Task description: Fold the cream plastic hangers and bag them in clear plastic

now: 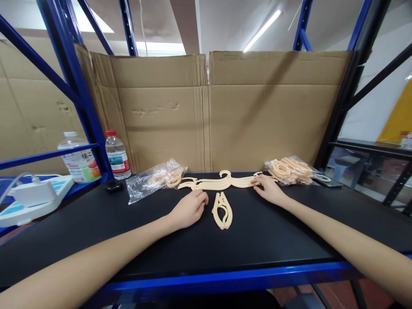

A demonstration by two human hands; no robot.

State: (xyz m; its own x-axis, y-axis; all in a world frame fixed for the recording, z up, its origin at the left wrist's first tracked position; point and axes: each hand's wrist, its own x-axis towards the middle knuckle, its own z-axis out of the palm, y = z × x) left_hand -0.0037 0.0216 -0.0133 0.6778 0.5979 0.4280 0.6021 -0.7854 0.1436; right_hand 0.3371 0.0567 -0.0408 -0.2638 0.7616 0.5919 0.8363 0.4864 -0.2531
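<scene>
Several cream-coloured folding clothes hangers point(212, 184) lie unfolded in a row across the black table, hooks away from me. My right hand point(270, 189) has its fingertips and thumb on their right end, covering part of it. Close to their left end rests my left hand point(189, 209), its fingers curled together; no object shows in them, and I cannot tell whether the knuckles touch the hangers. Between the hands, nearer to me, lies a folded hanger point(222, 211) with its arms closed into an oval.
A clear plastic bag point(154, 177) with hanger parts lies left; a fuller bag of folded hangers point(289, 170) lies right, beside a phone-like flat object point(328, 182). A red-capped bottle point(117, 156), a larger bottle point(80, 159) and a white power strip point(35, 197) stand left. Cardboard point(167, 120) backs the table.
</scene>
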